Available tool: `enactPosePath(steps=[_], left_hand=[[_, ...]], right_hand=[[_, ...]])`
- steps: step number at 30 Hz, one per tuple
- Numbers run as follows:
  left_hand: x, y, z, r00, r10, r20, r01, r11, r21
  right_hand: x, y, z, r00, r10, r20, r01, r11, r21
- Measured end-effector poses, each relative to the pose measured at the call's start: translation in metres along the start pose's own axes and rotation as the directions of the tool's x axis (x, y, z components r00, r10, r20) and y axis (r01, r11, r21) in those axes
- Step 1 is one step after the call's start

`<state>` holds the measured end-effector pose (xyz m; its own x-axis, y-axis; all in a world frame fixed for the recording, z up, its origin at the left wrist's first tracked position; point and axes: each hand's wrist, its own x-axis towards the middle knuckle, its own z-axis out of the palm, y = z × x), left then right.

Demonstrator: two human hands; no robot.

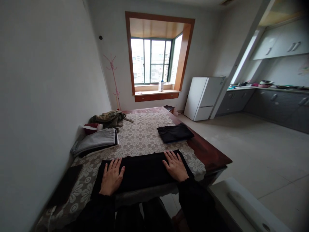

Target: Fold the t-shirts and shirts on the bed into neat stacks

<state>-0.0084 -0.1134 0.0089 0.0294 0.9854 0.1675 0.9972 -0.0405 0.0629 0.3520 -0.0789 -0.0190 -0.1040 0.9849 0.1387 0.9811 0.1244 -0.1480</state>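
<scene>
Black cloth (pixel 142 170) lies folded at the table's near edge (pixel 212 154). We press our left hand (pixel 111 176) and right hand (pixel 175 166) flat on it, fingers open; we should smooth evenly outward so no creases remain.

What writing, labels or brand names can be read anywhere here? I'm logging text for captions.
None can be read.
The bottle on the window sill has a label too small and blurred to read.
The black garment under the left hand and right hand shows no print.
</scene>
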Motion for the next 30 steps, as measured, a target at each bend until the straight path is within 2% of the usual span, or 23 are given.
enactPosePath(steps=[3,6,11,17,25,30], left_hand=[[-0.007,-0.015,0.001,0.999,-0.029,-0.038,0.03,0.999,0.02],[-0.013,-0.022,0.003,0.996,-0.057,-0.068,0.058,0.998,0.016],[-0.015,-0.024,0.004,0.993,-0.087,-0.082,0.085,0.996,-0.019],[-0.013,-0.039,-0.001,0.997,-0.064,0.043,0.068,0.992,-0.102],[-0.02,-0.036,-0.005,0.997,-0.08,-0.014,0.078,0.992,-0.098],[-0.024,-0.051,0.0,0.997,-0.058,-0.046,0.053,0.993,-0.103]], right_hand=[[-0.005,0.026,0.002,0.998,0.039,-0.055,-0.04,0.999,-0.016],[-0.009,0.036,0.003,0.996,0.066,-0.066,-0.067,0.998,-0.013],[-0.009,0.034,0.003,0.996,0.073,-0.054,-0.073,0.997,-0.006],[-0.009,0.033,0.003,0.997,0.061,-0.05,-0.062,0.998,-0.008],[-0.01,0.035,0.005,0.997,0.047,-0.061,-0.048,0.999,-0.015],[-0.009,0.036,0.004,0.998,0.04,-0.056,-0.041,0.999,-0.023]])
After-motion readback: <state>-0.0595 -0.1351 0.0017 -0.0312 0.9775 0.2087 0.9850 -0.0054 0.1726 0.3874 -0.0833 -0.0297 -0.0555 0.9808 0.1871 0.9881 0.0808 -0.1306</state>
